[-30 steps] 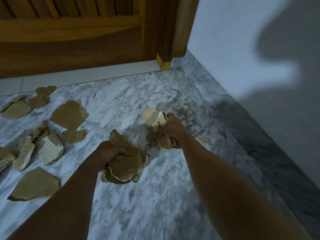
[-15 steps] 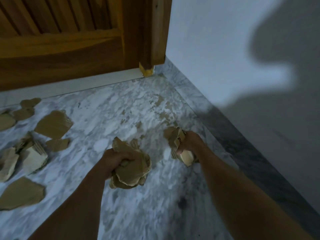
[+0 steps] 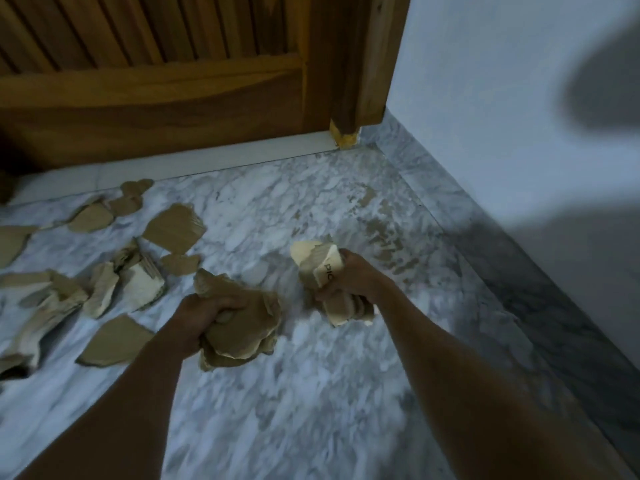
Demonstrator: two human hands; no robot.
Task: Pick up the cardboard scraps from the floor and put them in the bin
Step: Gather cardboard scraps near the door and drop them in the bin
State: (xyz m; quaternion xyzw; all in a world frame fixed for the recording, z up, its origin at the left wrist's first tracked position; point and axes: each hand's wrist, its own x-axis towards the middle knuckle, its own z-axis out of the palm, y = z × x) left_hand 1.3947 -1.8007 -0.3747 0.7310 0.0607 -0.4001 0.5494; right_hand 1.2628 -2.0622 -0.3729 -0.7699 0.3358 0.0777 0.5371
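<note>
The left hand (image 3: 204, 315) is clutching a crumpled brown wad (image 3: 242, 327), and the right hand (image 3: 349, 277) is gripping a pale printed bundle (image 3: 322, 268). More cardboard scraps (image 3: 117, 341) are lying along the floor's (image 3: 346, 410) left edge, no bin showing. The cardboard is probably handling light and stiff, best pinched at edges.

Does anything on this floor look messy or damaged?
Yes. Torn cardboard scraps lie scattered over the marble floor at left, and the foot of the door frame looks chipped, with paler wood showing. Each hand grips a bundle of scraps.

Marble floor (image 3: 311, 410), wooden door (image 3: 156, 98), pale wall (image 3: 502, 98).
</note>
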